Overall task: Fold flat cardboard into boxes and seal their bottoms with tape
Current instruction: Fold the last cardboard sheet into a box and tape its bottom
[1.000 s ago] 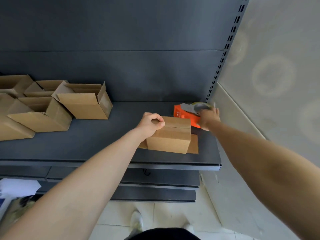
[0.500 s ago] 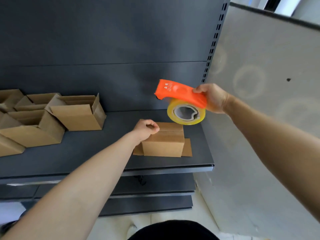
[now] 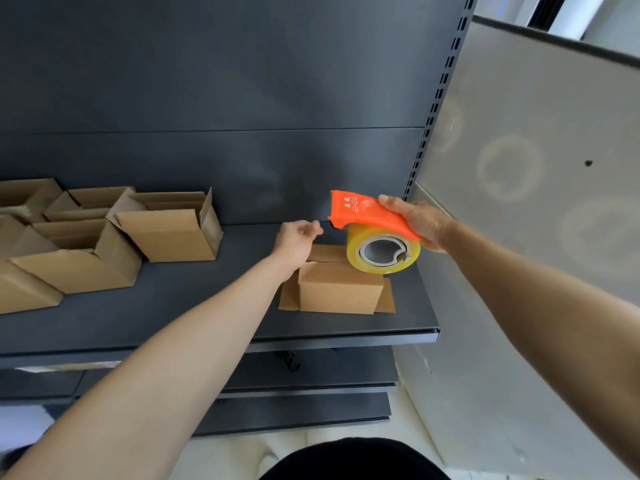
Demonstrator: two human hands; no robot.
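Left hand [image 3: 296,242] has lifted off the box [image 3: 341,289], loosely curled, empty. Right hand [image 3: 420,223] grips the tape dispenser [image 3: 363,211] lying sideways, nose towards the left hand.

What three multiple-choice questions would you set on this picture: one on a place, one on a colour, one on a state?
1. Where does the small closed box stand?
A. on the floor
B. inside an open box
C. near the right end of the shelf

2. What colour is the tape dispenser?
A. orange
B. blue
C. green

3. How is the dispenser placed?
A. lying on the shelf
B. gripped in the air by the right hand
C. stuck to the wall

Answers:
1 C: the box sits on the dark shelf, close to its right edge.
2 A: its shell is bright orange, above the yellowish tape roll.
3 B: the hand wraps round its back and it hangs above the box.
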